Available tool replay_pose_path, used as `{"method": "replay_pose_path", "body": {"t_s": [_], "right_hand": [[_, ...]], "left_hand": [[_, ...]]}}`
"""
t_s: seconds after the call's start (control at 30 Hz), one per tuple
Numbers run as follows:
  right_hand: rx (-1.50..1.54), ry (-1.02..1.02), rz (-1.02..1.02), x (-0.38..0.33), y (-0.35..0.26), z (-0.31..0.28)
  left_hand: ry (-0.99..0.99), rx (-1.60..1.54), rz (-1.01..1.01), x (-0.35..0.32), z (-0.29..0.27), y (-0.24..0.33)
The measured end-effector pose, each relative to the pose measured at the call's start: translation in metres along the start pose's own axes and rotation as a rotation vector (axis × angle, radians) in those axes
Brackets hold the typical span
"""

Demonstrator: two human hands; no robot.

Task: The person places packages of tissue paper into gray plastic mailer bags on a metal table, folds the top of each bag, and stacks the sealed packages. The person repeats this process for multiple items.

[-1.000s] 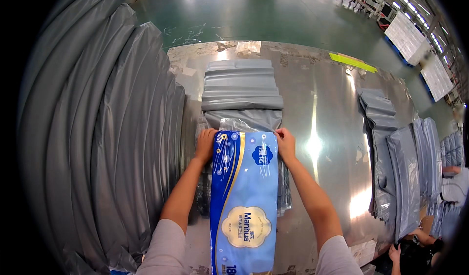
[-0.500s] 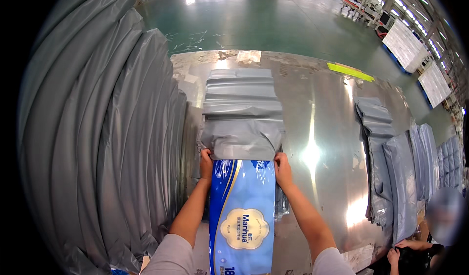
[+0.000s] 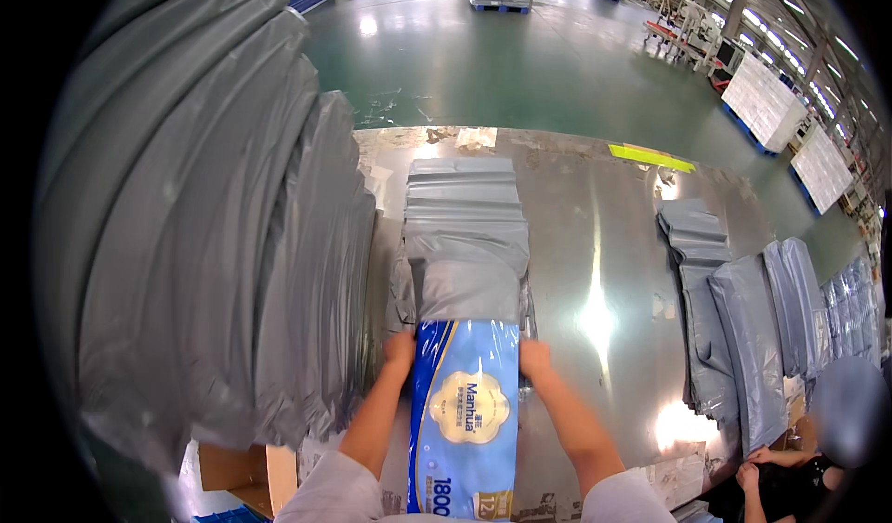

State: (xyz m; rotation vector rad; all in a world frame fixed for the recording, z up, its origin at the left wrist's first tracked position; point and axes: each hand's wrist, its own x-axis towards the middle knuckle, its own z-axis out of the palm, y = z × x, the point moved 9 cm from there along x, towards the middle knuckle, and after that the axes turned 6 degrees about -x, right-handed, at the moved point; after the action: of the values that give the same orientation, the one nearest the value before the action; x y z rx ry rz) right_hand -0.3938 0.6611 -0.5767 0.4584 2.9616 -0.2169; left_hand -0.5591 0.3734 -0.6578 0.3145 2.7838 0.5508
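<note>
A long blue plastic-wrapped tissue pack [image 3: 465,467] lies lengthwise before me, its far end inside the mouth of a grey plastic bag [image 3: 469,286]. That bag lies on top of a flat stack of grey bags. My left hand [image 3: 400,348] is closed at the left corner of the bag's mouth, beside the pack. At the right corner my right hand [image 3: 534,358] is closed in the same way. Both sets of fingertips are partly hidden against the bag and the pack's sides.
Tall, folded grey bags [image 3: 214,235] rise at my left on the metal table [image 3: 595,244]. Filled grey bags [image 3: 748,337] stand at the right, near a co-worker's hands [image 3: 757,467]. An open cardboard box [image 3: 232,472] is at lower left. Yellow-green tape [image 3: 650,158] marks the far edge.
The pack has slid further into the bag, away from me. Both hands have come slightly nearer to me along the pack's sides, and the view has tilted up.
</note>
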Motion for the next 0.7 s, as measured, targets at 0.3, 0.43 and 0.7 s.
{"method": "replay_pose_path", "body": {"t_s": [0.3, 0.43, 0.7], "right_hand": [[0.106, -0.370, -0.122, -0.377, -0.079, 0.048], [0.222, -0.659, -0.245, -0.473, -0.097, 0.117], [0.471, -0.563, 0.087, -0.391, -0.062, 0.085]], "left_hand": [[-0.494, 0.037, 0.185, -0.381, 0.001, -0.064], [-0.900, 0.102, 0.569, -0.471, 0.020, -0.061], [-0.796, -0.258, 0.253, -0.392, 0.009, -0.044]]}}
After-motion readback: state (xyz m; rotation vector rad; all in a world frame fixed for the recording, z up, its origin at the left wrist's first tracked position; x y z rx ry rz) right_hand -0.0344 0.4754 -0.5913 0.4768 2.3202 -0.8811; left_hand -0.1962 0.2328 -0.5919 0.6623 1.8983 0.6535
